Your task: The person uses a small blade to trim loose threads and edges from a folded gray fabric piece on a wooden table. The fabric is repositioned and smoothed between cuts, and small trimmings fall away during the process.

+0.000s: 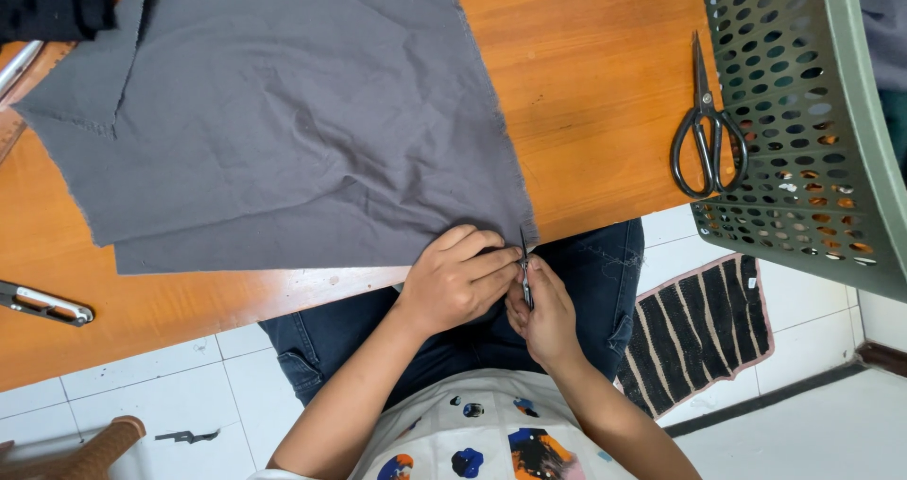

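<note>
Snipping is the step in hand, we judge: our left hand (456, 279) pins the near right corner of the grey fabric (302, 121) at the tabletop (586, 83) edge, while our right hand (543, 312) closes around small thread snips (524, 270), long axis near-to-far, tips pointing far into the cloth edge. Next calls for steady, tight cloth.

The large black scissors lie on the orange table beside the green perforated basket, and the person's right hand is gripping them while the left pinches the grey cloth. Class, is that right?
Not quite. In the head view, the large black scissors lie untouched beside the green basket. The right hand holds small snips at the grey cloth edge, which the left hand pinches.
</note>
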